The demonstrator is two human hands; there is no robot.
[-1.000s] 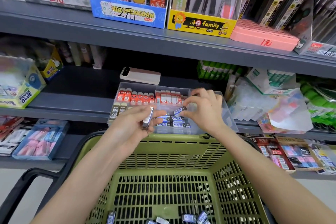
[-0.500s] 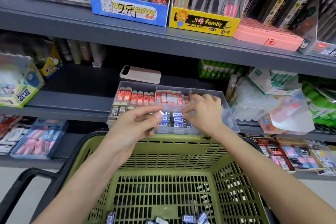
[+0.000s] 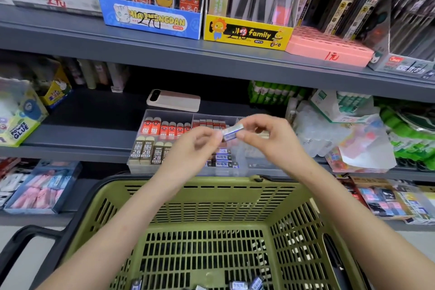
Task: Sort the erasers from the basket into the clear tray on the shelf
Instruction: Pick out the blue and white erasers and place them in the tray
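Eraser point(image 3: 232, 131) was held over the clear tray point(image 3: 143, 167), pinched at its ends by left hand point(image 3: 195, 148) and right hand point(image 3: 270, 141). Risk: a slipped fingertip grip could drop it into the wrong compartment or the green basket point(image 3: 211, 183).

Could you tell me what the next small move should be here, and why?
Probably lower the blue-and-white sleeved eraser, pinched between the left hand and right hand, into the compartment of the clear plastic tray directly below, where matching blue-sleeved erasers already lie stacked.
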